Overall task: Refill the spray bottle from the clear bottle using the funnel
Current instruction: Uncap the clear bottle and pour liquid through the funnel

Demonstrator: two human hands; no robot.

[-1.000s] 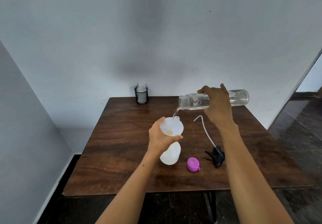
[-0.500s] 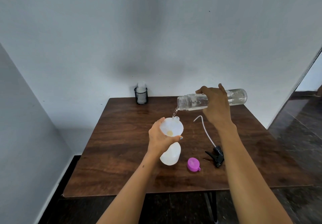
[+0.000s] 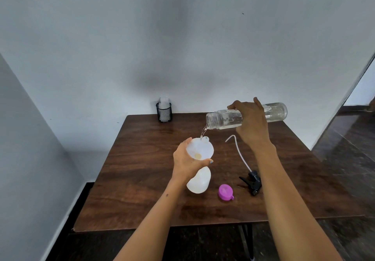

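Right hand (image 3: pixel 251 124): fingers wrapped around the middle of the clear plastic bottle (image 3: pixel 246 115), holding it nearly level above the desk with its open mouth pointing left.
Stream: a thin thread of clear liquid (image 3: pixel 203 132) falls from the bottle's mouth onto the far rim of the funnel.
Left hand (image 3: pixel 186 159): fingers curled around the translucent white plastic funnel (image 3: pixel 200 149) from its left side, thumb along the near rim.
Spray bottle: the translucent white rounded spray bottle (image 3: pixel 199 181) stands on the dark brown wooden desk (image 3: pixel 132 169), directly under the funnel and partly hidden by the left hand.
Spray head: the black trigger spray head (image 3: pixel 251 181) lies on the desk to the right, apart from the bottle, its thin white dip tube (image 3: pixel 239 153) curving away toward the far side.
Cap: a round purple plastic cap (image 3: pixel 225 192) lies between the spray bottle and the trigger head.
Far edge: a small black mesh cup (image 3: pixel 164 112) holding something white stands against the wall.
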